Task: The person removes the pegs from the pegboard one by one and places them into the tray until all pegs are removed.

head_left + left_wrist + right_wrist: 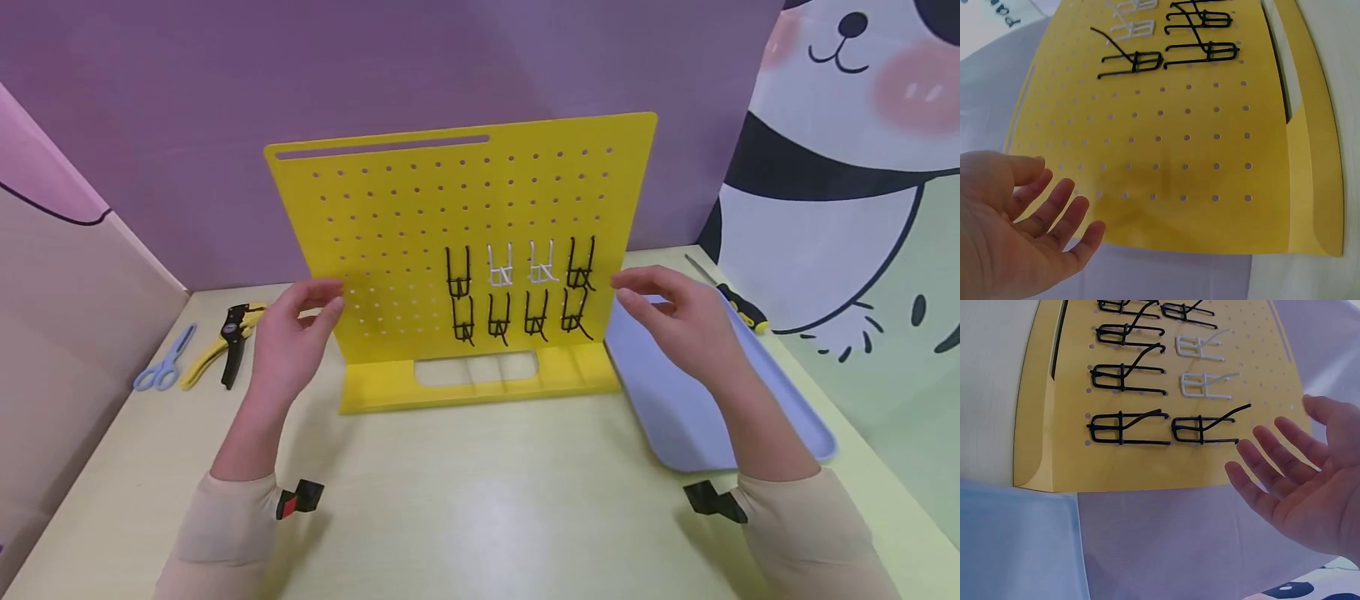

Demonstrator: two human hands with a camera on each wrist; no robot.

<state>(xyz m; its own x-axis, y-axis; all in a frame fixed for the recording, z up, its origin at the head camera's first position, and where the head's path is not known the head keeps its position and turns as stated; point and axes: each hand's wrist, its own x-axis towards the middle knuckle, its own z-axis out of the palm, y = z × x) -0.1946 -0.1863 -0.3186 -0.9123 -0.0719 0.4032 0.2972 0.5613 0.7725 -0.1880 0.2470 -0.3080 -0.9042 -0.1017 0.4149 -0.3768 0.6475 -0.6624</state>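
Note:
A yellow pegboard (390, 217) stands upright on its own base on the table. Two rows of wire hooks hang on its right half: several black hooks (536, 315) and two white hooks (542, 263) in the upper row. My left hand (291, 337) is at the board's left edge, fingers loosely bent and holding nothing. At the right edge, my right hand (678, 321) is likewise relaxed, its palm toward the board. The right wrist view shows that hand's fingertips (1235, 469) close to the lower black hooks (1129, 428), with nothing in its grasp.
A blue tray (675, 417) lies right of the board, partly behind my right forearm, with a screwdriver (738, 308) beyond it. On the left are blue scissors (165, 362) and a yellow-and-black wire stripper (231, 337). A purple backdrop (450, 67) rises behind the table.

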